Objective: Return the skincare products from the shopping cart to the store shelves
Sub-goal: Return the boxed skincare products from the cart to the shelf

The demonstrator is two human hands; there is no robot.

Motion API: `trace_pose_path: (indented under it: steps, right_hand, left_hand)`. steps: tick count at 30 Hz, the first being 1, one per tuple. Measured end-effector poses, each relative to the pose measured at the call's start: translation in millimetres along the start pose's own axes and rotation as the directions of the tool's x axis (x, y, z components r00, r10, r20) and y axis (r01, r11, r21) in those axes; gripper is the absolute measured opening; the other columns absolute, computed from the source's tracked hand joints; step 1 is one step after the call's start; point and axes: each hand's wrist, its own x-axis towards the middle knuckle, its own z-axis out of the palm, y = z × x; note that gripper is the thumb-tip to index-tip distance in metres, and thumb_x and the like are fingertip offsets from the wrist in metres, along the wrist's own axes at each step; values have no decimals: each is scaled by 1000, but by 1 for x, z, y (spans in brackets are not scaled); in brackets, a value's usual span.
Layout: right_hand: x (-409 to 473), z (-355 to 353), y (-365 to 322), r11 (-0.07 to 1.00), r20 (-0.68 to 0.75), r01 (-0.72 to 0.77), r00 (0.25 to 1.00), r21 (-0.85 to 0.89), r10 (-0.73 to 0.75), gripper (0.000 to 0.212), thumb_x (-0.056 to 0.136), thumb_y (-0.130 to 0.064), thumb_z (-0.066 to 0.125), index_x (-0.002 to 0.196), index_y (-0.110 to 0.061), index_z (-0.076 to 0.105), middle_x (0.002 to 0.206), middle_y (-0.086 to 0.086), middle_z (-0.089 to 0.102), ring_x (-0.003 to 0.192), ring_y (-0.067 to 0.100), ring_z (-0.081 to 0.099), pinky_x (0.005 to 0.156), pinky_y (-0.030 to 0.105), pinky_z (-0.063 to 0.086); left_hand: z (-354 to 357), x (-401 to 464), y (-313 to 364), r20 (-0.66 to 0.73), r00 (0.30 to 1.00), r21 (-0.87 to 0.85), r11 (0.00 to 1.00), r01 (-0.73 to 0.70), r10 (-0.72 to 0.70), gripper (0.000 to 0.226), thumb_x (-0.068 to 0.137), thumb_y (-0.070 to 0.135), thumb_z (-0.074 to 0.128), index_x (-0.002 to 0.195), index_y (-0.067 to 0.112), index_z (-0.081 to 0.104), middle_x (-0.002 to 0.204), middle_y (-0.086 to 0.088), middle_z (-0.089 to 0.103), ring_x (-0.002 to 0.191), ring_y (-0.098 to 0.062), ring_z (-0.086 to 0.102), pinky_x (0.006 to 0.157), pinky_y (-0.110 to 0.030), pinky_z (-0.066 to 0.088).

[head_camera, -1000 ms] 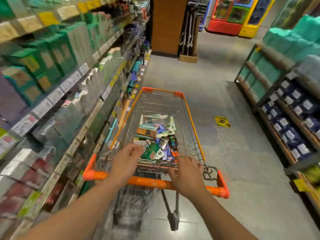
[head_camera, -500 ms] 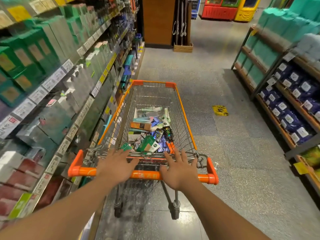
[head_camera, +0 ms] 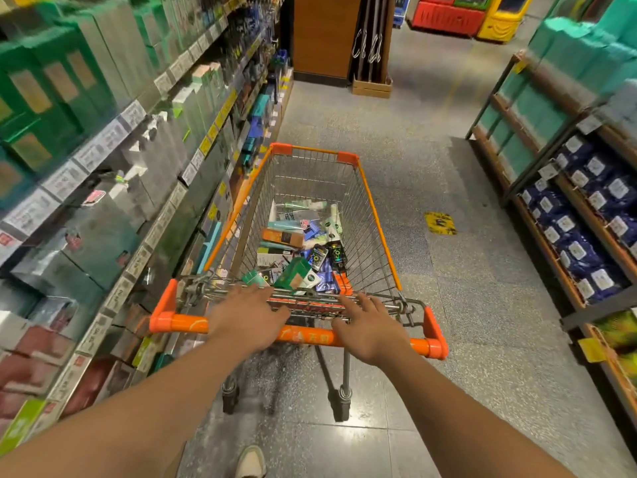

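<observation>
The orange handle (head_camera: 303, 334) of the cart (head_camera: 370, 201) is pressed by the left hand (head_camera: 246, 313) and right hand (head_camera: 368, 326), fingers stretched flat, nothing gripped. The skincare products (head_camera: 298, 250) are piled in the cart, beside the shelves (head_camera: 113, 167).

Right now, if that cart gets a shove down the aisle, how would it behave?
The shopping cart would probably roll easily: it stands on castor wheels on smooth floor. It likely feels light, since only small boxes cover its bottom. It may drift towards the left shelves, which it stands close to.
</observation>
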Motion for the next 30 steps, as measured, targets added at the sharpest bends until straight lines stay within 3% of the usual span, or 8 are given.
trace_pose_path:
  steps: [14,30]
  right_hand:
    - [85,-55,-21,998,16,-62,998,26,61,69,101,-65,34,163,-48,7,173,-9,-4,160,18,-9,127,51,3]
    - [169,-108,-16,996,-35,-80,996,43,81,73,96,-66,37,162,-47,12,174,-7,5,160,22,-1,125,53,11]
  left_hand:
    - [-47,93,1,64,993,-11,996,-94,94,79,93,69,33,160,28,29,171,3,19,157,-31,13,118,-51,32]
    - [-82,187,28,65,994,-1,996,-89,89,78,91,68,33,158,28,33,169,4,24,156,-29,16,116,-50,37]
